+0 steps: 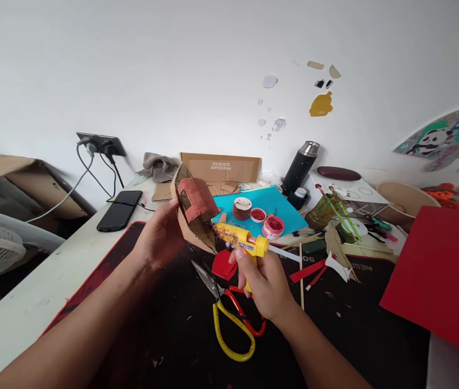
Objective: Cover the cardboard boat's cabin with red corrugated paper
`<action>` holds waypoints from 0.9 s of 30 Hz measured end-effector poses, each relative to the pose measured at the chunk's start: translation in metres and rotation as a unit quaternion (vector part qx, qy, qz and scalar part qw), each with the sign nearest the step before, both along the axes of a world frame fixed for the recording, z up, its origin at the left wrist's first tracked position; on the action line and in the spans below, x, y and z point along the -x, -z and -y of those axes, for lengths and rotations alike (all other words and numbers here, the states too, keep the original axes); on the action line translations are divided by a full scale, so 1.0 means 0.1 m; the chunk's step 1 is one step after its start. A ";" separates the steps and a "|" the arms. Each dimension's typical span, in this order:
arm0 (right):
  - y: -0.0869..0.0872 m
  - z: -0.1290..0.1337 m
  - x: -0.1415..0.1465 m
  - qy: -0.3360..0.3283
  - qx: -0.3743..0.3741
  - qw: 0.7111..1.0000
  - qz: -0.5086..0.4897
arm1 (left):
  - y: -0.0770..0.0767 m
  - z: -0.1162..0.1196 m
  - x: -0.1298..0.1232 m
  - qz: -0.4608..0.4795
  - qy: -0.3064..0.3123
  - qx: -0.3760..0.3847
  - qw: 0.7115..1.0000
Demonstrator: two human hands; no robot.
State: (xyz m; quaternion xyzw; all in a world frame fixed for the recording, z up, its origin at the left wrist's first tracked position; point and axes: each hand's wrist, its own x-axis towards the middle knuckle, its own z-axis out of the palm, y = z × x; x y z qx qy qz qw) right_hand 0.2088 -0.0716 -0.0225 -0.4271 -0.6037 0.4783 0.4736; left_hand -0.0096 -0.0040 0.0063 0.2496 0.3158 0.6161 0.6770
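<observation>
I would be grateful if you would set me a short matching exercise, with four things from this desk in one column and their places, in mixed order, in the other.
Things
1. Yellow glue gun
2. Cardboard piece with a red-brown curved part
3. Black phone
4. Open jar of pinkish-red paint

Places
A. On the white tabletop
B. In the right hand
C. On the bright blue sheet
D. In the left hand

Right pairs: 1-B, 2-D, 3-A, 4-C

A black phone (119, 210) lies left of the gray cloth (158, 167)
</observation>
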 end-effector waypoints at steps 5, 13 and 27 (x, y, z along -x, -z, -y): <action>0.01 0.01 -0.01 0.002 0.006 1.000 -0.008 | -0.01 0.01 0.00 -0.013 -0.011 -0.003 1.000; 0.01 0.02 0.00 -0.006 0.019 0.999 -0.038 | 0.03 0.00 0.03 -0.013 0.004 -0.009 1.000; 0.01 0.04 0.00 -0.023 0.058 0.997 -0.045 | 0.01 0.02 0.01 -0.038 0.013 -0.016 0.999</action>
